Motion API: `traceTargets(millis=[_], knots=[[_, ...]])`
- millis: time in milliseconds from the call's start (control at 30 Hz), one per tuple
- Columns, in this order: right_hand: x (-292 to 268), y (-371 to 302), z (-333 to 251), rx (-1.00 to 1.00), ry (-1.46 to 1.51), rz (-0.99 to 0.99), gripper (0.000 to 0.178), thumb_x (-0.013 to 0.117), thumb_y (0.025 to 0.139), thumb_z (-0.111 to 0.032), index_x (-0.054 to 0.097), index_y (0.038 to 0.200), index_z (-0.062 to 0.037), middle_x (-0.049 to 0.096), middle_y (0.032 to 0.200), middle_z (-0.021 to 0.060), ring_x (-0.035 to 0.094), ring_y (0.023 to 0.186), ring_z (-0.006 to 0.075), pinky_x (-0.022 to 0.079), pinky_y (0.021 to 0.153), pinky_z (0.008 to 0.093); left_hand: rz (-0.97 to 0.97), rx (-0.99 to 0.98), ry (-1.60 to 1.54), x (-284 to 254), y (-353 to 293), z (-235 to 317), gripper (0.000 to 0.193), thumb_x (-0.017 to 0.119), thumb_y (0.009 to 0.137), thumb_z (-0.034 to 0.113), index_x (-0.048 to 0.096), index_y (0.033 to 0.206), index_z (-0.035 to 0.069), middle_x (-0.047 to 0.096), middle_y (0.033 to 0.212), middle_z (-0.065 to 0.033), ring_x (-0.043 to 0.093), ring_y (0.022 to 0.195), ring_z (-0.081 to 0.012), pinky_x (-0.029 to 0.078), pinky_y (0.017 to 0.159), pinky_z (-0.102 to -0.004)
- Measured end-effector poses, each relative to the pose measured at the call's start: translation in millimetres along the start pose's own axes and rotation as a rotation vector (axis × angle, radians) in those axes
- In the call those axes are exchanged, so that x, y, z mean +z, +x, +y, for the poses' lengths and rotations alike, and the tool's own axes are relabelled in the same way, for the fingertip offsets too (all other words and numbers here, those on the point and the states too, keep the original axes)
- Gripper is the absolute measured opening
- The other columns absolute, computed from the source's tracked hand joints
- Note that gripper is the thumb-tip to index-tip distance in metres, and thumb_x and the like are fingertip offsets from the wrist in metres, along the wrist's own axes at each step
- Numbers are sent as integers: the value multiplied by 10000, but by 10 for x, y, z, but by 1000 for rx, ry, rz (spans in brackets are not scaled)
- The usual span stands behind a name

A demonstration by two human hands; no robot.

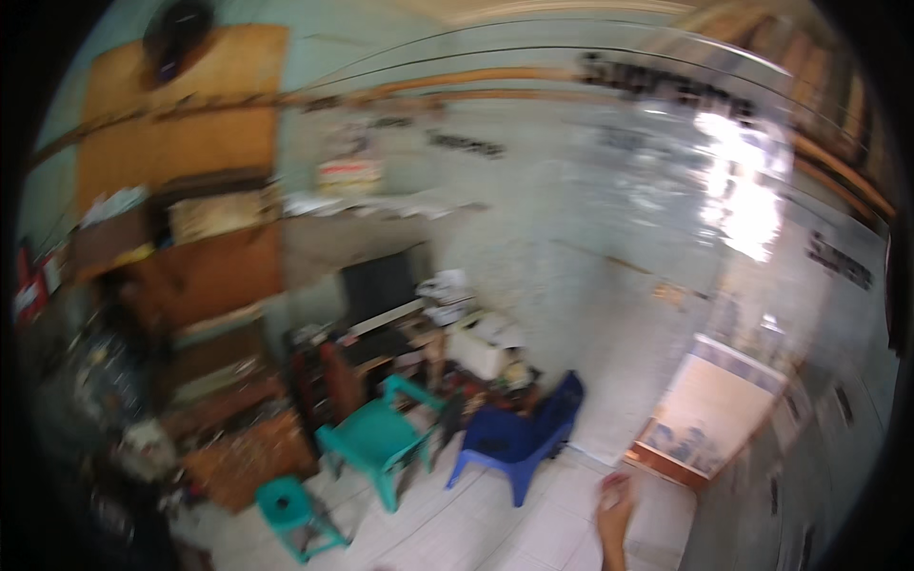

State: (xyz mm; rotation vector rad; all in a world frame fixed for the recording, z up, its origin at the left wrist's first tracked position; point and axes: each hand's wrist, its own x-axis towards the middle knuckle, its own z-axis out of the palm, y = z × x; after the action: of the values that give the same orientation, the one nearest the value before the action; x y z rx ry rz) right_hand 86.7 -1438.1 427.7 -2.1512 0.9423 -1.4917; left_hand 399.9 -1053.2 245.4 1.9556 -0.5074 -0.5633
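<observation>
My right hand (pixel 614 504) reaches up from the lower edge, right of the middle, smeared by motion. Its fingers look loosely bent and apart from the thumb, and I see nothing held in them. Nearest to it is a pale rectangular panel (pixel 712 404) with a brown lower edge, beside the wall. To the hand's left stands a blue plastic chair (pixel 505 440). My left hand is not visible; a tiny pinkish sliver at the bottom edge is too small to make out.
A green plastic armchair (pixel 381 433) and a small green stool (pixel 290 509) stand on the tiled floor (pixel 428 538). Behind them is a cluttered desk with a dark screen (pixel 379 285). Wooden boards (pixel 249 457) and piled items line the left. Shiny grey sheeting (pixel 657 162) covers the right wall.
</observation>
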Motion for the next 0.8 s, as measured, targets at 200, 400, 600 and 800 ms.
traceTargets(millis=[200,400,600,800], knots=[[1613,-3260,-162,128,161,-2073,111,690,930,-81,615,998,-36,680,992,86,651,942,178,510,790,321,-135,-693,-317,-67,-4856,-2187,427,620,984,326,634,1313,54,668,1245,-131,616,1172,-259,525,953,-367],[2013,-4394,-1570,4,216,-2319,187,799,882,-116,638,957,-58,716,866,43,666,819,120,508,685,290,631,-661,-852,-13,-6208,-2006,425,565,1052,422,680,1166,29,672,993,-37,605,945,-151,510,825,-335],[2622,-6064,-3545,-540,366,-2129,246,861,815,-161,645,858,-52,646,617,36,560,539,97,422,520,271,1529,-1141,-389,-237,-6448,-2347,382,593,1013,334,655,947,-37,714,907,-229,700,838,-321,525,782,-412],[3002,-7047,-4217,-355,96,-2506,288,879,816,-257,683,889,-59,658,659,7,603,590,108,461,556,274,849,-1136,-955,-364,-6949,-3484,418,667,965,421,739,1012,13,742,863,-155,691,799,-224,541,742,-386]])
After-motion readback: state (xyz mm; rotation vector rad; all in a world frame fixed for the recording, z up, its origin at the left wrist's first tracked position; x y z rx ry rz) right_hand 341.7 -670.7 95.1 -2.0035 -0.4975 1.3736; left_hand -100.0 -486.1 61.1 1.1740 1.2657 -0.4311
